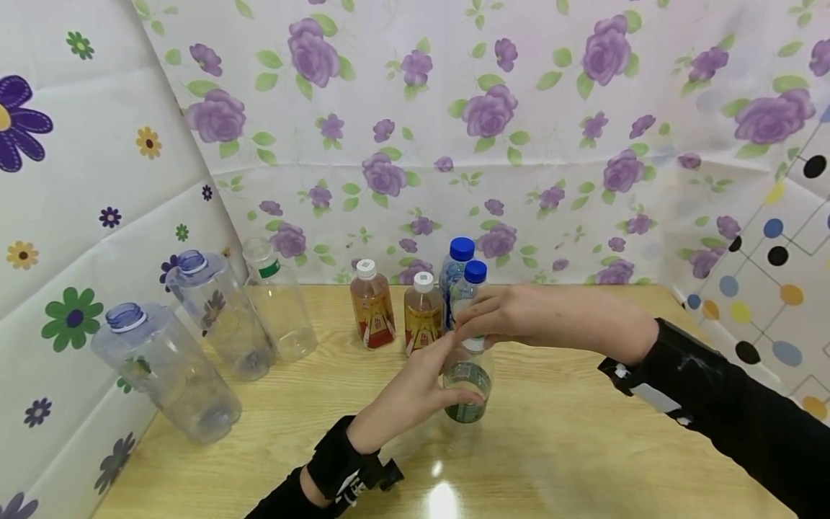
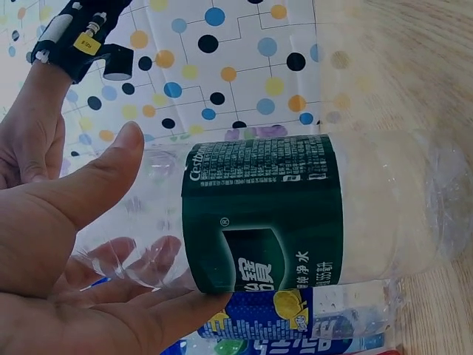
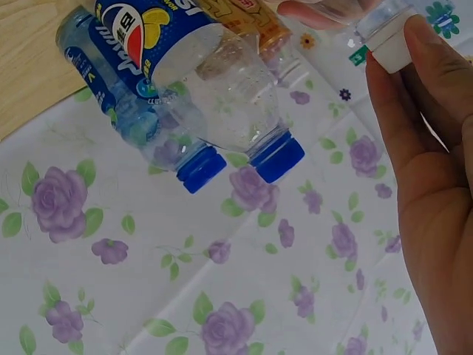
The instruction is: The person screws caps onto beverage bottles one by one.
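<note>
A clear plastic bottle with a dark green label stands upright on the table. My left hand grips it around its upper body, thumb on the near side and fingers curling behind. Above it, my right hand reaches in from the right and pinches the white cap at the bottle's mouth between thumb and fingers. Just behind the hands stand two blue-capped bottles, one with a blue lemon-printed label. The head view shows part of the green-labelled bottle hidden by my hands.
Two white-capped bottles of orange-brown drink stand behind and left of my hands. Farther left are two large bluish capless bottles and a clear capless bottle. Flowered sheets enclose the wooden table.
</note>
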